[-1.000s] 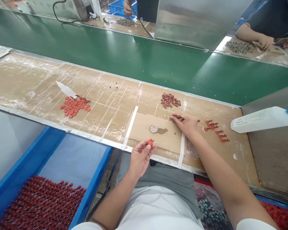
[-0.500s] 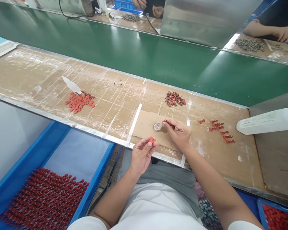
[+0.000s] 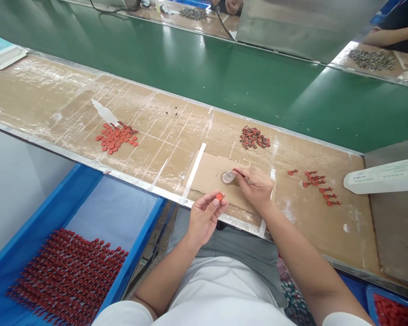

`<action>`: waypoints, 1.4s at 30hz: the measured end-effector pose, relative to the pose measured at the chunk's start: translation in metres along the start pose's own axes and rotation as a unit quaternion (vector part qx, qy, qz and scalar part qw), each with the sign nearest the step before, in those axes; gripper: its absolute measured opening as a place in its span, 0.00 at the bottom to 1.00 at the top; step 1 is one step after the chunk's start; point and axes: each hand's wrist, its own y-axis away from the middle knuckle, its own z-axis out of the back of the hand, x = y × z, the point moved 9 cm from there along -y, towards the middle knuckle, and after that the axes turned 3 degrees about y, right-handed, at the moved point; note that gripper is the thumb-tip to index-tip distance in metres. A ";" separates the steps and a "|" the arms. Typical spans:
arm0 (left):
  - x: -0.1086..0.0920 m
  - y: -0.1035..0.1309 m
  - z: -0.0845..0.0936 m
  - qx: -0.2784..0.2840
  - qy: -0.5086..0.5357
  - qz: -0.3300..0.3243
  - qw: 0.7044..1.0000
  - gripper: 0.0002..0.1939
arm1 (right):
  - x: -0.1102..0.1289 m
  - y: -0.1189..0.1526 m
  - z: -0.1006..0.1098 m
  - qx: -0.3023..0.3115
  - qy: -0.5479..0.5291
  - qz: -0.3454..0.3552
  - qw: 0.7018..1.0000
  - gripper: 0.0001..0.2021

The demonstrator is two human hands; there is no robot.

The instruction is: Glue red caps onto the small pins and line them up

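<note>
Between the fingertips of my left hand (image 3: pixel 206 215) is a small red disc (image 3: pixel 219 196), held up near the table's front edge. My right hand (image 3: pixel 255 186) pinches a small red-and-dark figure-like piece (image 3: pixel 235 170) beside a small round clear dish (image 3: pixel 228 177). The dish sits on a cardboard sheet (image 3: pixel 207 172). Behind my right hand lies a pile of red-and-dark pieces (image 3: pixel 254 137). Farther left, red discs (image 3: pixel 114 138) are spread in a loose heap. To the right, several red pieces joined to disc bases (image 3: pixel 323 186) lie on the table.
A white bottle (image 3: pixel 382 176) lies at the right by a metal wall. A blue bin (image 3: pixel 85 199) at lower left holds rows of red pieces (image 3: pixel 71 271). Beyond the table runs a green belt (image 3: pixel 190 68); a co-worker's arm (image 3: pixel 391 36) shows past it. A red-filled tub (image 3: pixel 394 310) stands lower right.
The view has shifted slightly, so the table things sit a little to the right. My right hand's piece has moved slightly at the dish's edge; my left hand still holds the disc.
</note>
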 end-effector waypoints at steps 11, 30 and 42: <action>0.001 -0.003 0.005 -0.017 -0.009 0.004 1.000 0.13 | 0.002 0.000 -0.004 0.015 0.000 0.008 1.000 0.12; -0.014 -0.001 -0.029 -0.001 -0.014 -0.029 0.999 0.10 | -0.013 0.017 -0.003 -0.025 -0.442 -0.502 0.743 0.09; -0.004 0.012 -0.063 0.059 -0.025 0.004 0.998 0.10 | 0.026 0.016 0.038 -0.055 -0.348 -0.373 0.858 0.08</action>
